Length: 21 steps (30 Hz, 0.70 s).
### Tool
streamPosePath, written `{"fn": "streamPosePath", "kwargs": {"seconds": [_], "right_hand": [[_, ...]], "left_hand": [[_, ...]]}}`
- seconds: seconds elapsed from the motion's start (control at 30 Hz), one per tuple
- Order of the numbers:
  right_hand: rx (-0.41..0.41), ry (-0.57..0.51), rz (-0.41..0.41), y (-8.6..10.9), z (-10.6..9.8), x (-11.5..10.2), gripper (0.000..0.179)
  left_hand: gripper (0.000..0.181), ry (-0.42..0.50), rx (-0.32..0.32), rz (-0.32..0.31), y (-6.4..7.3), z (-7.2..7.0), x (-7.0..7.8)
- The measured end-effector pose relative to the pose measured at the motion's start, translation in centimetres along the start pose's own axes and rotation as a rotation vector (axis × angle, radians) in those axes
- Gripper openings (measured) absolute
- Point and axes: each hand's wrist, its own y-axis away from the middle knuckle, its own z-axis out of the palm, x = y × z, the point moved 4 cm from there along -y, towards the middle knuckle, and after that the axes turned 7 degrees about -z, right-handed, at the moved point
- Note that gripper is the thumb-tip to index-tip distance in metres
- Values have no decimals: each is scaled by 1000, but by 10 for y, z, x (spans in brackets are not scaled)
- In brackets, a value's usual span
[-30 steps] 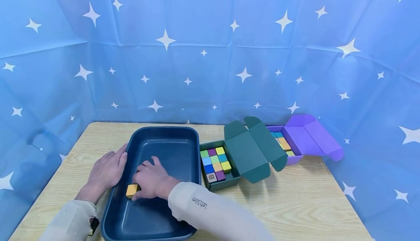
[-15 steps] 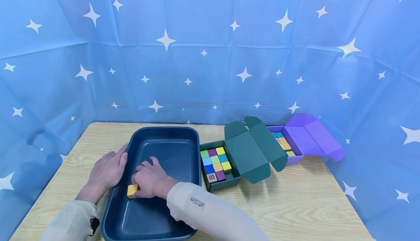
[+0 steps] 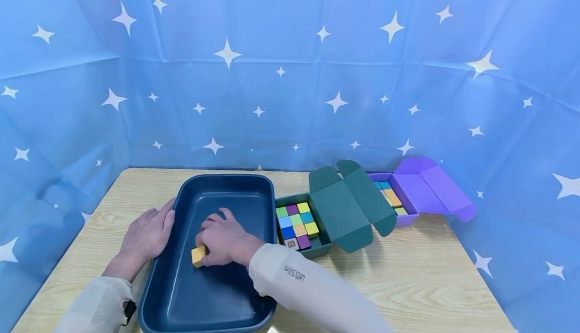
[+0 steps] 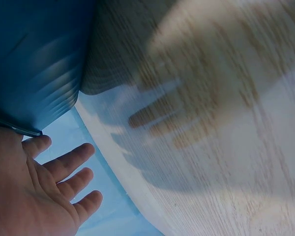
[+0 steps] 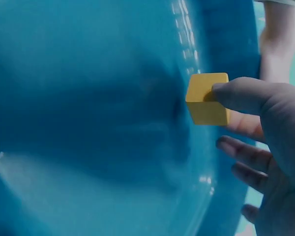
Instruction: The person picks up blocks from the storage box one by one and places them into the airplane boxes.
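Note:
A yellow-orange cube block (image 3: 198,256) is pinched between the thumb and forefinger of my right hand (image 3: 225,240), over the dark blue tray (image 3: 217,303). In the right wrist view the block (image 5: 208,100) shows two bare faces, with the thumb on its near side and the other fingers spread loosely. My left hand (image 3: 147,235) rests against the tray's left rim. From the left wrist view, that hand (image 4: 44,187) has its fingers extended, the palm side by the tray's outer wall (image 4: 44,64).
Right of the tray stands an open green box (image 3: 323,249) holding several coloured blocks in rows, its lid folded out to the right. Behind it, an open purple box (image 3: 409,219) also contains blocks. Both stand on a wooden table (image 3: 408,282) before a starry blue curtain (image 3: 290,96).
My right hand has closed its pinch on the yellow-orange block and carried it to the right and a little away from me. The left hand stays at the rim.

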Motion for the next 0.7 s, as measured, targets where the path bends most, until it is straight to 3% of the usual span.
{"fn": "streamPosePath", "kwargs": {"seconds": [0.43,0.7], "right_hand": [[59,9,14,35,-18,33,29],[74,2,35,68,-45,71,29]], "left_hand": [[59,1,8,11,-1,-2,1],[57,-18,30,31,-2,-1,0]]}}
